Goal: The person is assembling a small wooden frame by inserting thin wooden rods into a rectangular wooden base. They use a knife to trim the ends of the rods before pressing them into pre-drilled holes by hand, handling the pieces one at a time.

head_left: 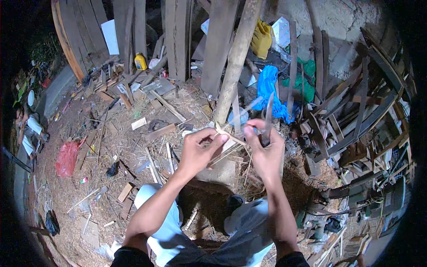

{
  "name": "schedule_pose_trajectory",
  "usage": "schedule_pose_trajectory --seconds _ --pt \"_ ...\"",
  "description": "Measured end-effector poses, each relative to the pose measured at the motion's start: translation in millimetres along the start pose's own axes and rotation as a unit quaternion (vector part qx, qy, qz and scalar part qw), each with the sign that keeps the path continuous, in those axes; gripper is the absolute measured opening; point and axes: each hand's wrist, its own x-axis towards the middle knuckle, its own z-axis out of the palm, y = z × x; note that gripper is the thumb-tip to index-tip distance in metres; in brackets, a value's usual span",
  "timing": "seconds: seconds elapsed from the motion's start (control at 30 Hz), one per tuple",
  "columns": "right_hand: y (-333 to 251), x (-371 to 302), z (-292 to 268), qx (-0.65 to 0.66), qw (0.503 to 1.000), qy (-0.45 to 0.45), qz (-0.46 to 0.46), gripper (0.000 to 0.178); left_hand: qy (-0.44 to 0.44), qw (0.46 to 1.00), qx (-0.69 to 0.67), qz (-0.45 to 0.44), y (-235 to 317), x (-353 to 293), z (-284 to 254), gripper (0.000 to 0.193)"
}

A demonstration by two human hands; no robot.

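Note:
My left hand [199, 151] is closed, with thumb and finger pinching one end of a thin pale wooden strip [236, 139]. The strip slants across the gap toward my right hand [267, 153]. A knife [269, 109] is gripped in that right hand, its blade pointing up and away from me; most of the handle is hidden by the fingers. Whether my right fingers also touch the strip, I cannot tell. Just beyond both hands, a thick bamboo pole [238, 58] leans with its foot near the ground.
Wood scraps and shavings cover the ground. Tall planks [177, 40] stand at the back, near a yellow bottle [140, 62]. A blue plastic bag [267, 89] hangs beyond my right hand. Broken timber [356, 124] piles up at right. A red bag [67, 159] lies left.

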Motion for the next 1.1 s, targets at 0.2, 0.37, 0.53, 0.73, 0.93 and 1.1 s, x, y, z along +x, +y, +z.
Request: schedule_pose_trajectory --seconds 0.2,0.37,0.53,0.73,0.93,1.1 --pt "63.7 10.9 9.9 0.013 0.993 -0.102 0.053 0.03 0.05 0.973 -0.2 -0.104 -10.5 22.0 -15.0 0.026" --pt "57.4 -5.8 25.6 0.096 0.951 -0.201 0.216 0.044 0.091 0.924 -0.349 -0.127 -17.6 34.1 -31.9 0.027" --pt "35.4 -25.2 26.4 0.209 0.927 -0.163 0.266 0.045 0.144 0.891 -0.42 -0.098 -18.0 35.9 -32.5 0.026" --pt "49.3 -38.6 32.3 0.286 0.888 -0.18 0.312 0.025 0.104 0.898 -0.423 -0.061 -6.7 27.3 -16.3 0.024" --pt "50.0 -49.8 39.9 0.334 0.894 -0.111 0.279 0.02 0.065 0.904 -0.42 -0.037 5.0 19.8 -21.8 0.019" --pt "41.4 -50.2 36.4 0.322 0.922 -0.056 0.209 0.029 0.073 0.915 -0.396 -0.03 -0.4 19.7 -27.2 0.014"
